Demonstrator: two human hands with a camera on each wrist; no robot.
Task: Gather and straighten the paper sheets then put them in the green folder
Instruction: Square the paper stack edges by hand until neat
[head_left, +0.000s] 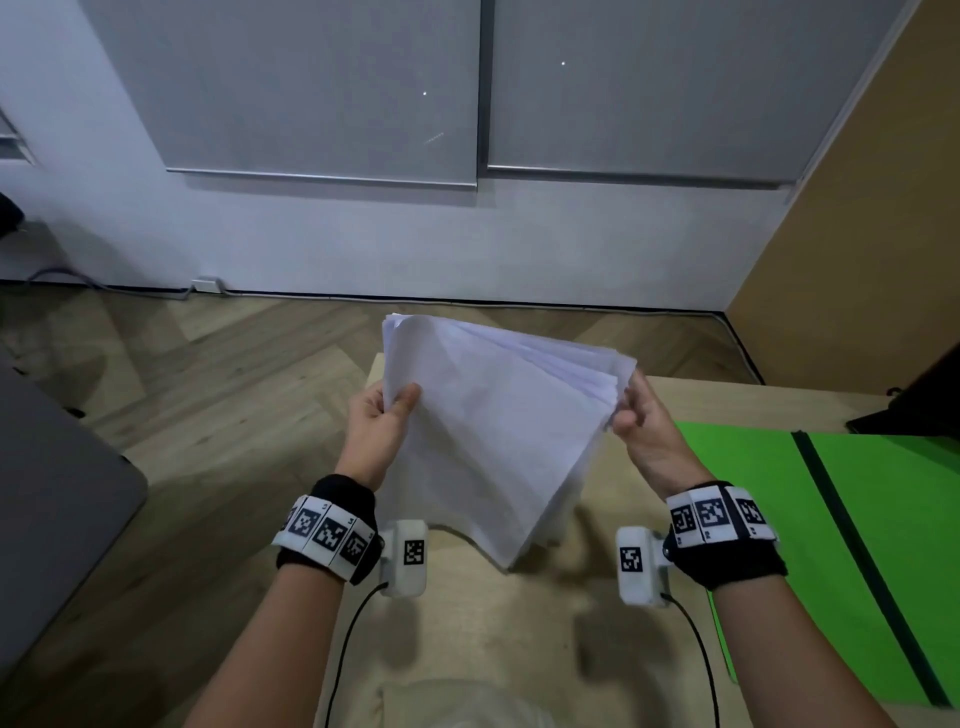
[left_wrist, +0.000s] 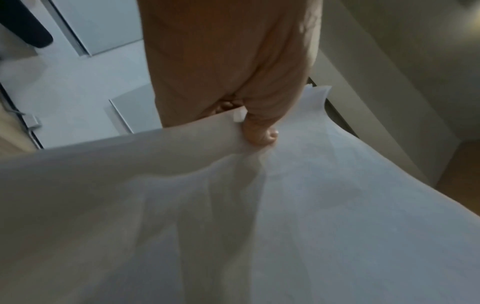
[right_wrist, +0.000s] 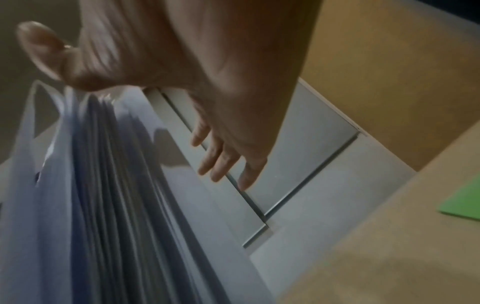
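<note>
I hold a stack of white paper sheets (head_left: 493, 426) upright above the light wooden table (head_left: 519, 639), its lower corner close to the tabletop. My left hand (head_left: 402, 397) pinches the stack's left edge, thumb on the near face (left_wrist: 259, 131) and fingers hidden behind. The sheets (right_wrist: 103, 185) fan apart at the right edge. My right hand (head_left: 628, 410) lies against that fanned edge, fingers straight (right_wrist: 223, 164) on the far side and thumb on the near side. The green folder (head_left: 753, 493) lies open and flat on the table to the right; its corner (right_wrist: 465, 203) shows.
A dark strip (head_left: 852, 551) runs across the folder. A black object (head_left: 914, 405) stands at the table's back right corner. A grey surface (head_left: 52, 493) sits to the left across a gap of wooden floor (head_left: 208, 389). Cables trail from both wrist cameras.
</note>
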